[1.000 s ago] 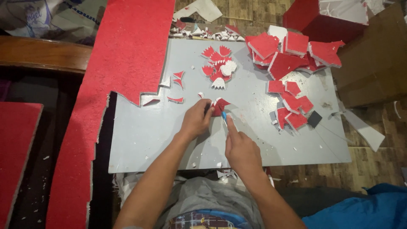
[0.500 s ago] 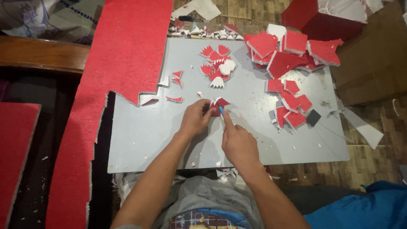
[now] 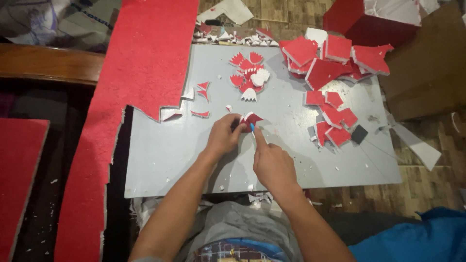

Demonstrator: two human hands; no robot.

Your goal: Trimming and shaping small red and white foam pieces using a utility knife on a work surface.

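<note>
From the head view, the grey board (image 3: 194, 160) serves as the counter and everything is placed against it; near its middle the left hand (image 3: 224, 137) is clenched on a small red-and-white foam piece (image 3: 251, 120), pinching it flat against the board; the right hand (image 3: 272, 162), just toward the person from that piece, has its grip closed around a thin blue-handled cutter (image 3: 253, 129), forefinger laid along it and the tip at the piece's edge; the exact blade cannot be made out. Toward the board's far edge lies a cluster of finished spiky cutouts (image 3: 247, 75), red with a few turned white side up; a few small triangular scraps (image 3: 201, 92) lie on the board's left part, just beside the notched edge of the long red foam sheet (image 3: 131, 97) that overhangs the board's left side; on the board's far right corner sits a pile of red square blanks (image 3: 335, 63), with more scattered below it; by my judgement the work is partway through: roughly a dozen shapes are cut, one is under the knife, and many blanks remain untouched.
</note>
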